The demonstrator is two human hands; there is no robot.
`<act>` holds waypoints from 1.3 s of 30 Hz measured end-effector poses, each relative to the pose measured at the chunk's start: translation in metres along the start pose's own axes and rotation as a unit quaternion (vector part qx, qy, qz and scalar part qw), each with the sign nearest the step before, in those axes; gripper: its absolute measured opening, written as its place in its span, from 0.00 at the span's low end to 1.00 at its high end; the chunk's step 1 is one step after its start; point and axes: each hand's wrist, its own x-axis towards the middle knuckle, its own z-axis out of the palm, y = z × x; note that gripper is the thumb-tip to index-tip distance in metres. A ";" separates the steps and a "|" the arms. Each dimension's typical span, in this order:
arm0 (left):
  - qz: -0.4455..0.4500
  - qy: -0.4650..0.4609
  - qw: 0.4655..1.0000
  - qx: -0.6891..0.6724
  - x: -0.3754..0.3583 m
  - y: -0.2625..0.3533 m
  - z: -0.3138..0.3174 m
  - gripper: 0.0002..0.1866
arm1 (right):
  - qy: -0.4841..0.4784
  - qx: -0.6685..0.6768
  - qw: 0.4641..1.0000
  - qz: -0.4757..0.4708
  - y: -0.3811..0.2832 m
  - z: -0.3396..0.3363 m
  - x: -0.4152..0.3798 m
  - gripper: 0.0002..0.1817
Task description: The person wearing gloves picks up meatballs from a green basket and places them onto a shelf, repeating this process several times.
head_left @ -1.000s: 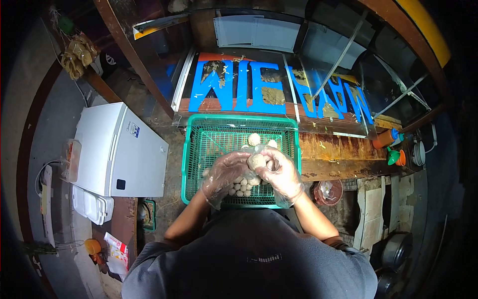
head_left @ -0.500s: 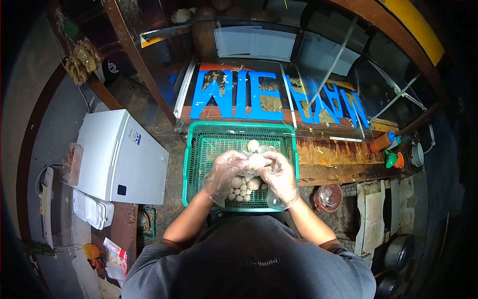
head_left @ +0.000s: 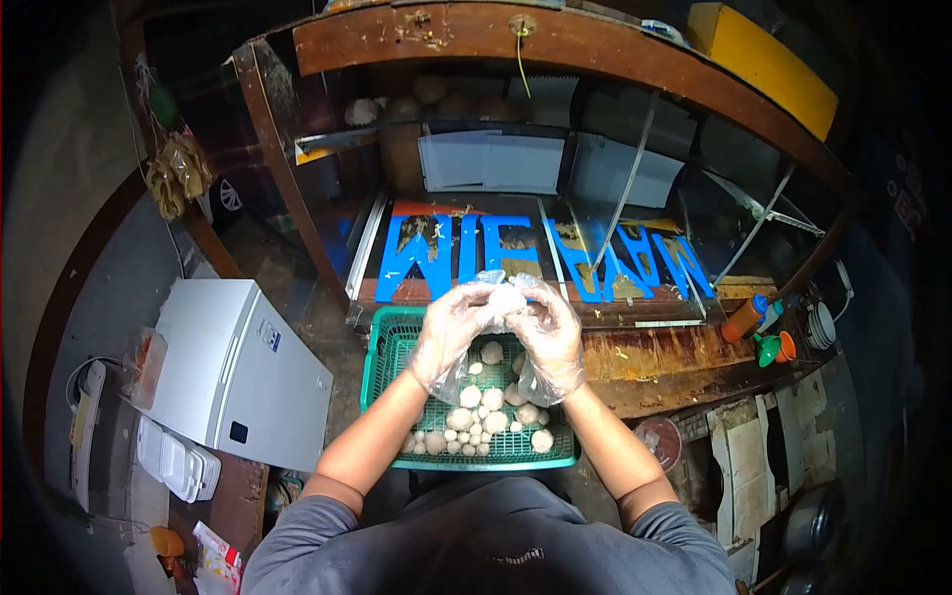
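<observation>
Both my hands wear clear plastic gloves and meet above the far part of a green plastic basket point(head_left: 369, 372). Between their fingertips is a pale, round meatball point(head_left: 507, 300). My left hand point(head_left: 451, 335) grips it from the left, and my right hand point(head_left: 551, 335) closes on it from the right. Below, several meatballs point(head_left: 470, 398) of different sizes lie loose on the basket's mesh floor, mostly in the near half. The hands and gloves hide part of the basket behind them.
A glass display case point(head_left: 555, 248) with blue lettering stands beyond the basket. To the left are a white chest freezer point(head_left: 283, 372) and foam boxes point(head_left: 178, 458). On the right, bottles point(head_left: 744, 317) stand on a wooden ledge point(head_left: 654, 367), above a reddish bucket point(head_left: 658, 441).
My view has tilted upward. Both hands have moved forward and up, away from my body, still holding a meatball. More of the meatballs in the basket now show.
</observation>
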 end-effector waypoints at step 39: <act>0.222 0.127 0.939 0.231 0.332 -0.021 0.021 0.14 | 0.165 -0.142 0.950 -0.224 0.117 -0.048 0.339 0.11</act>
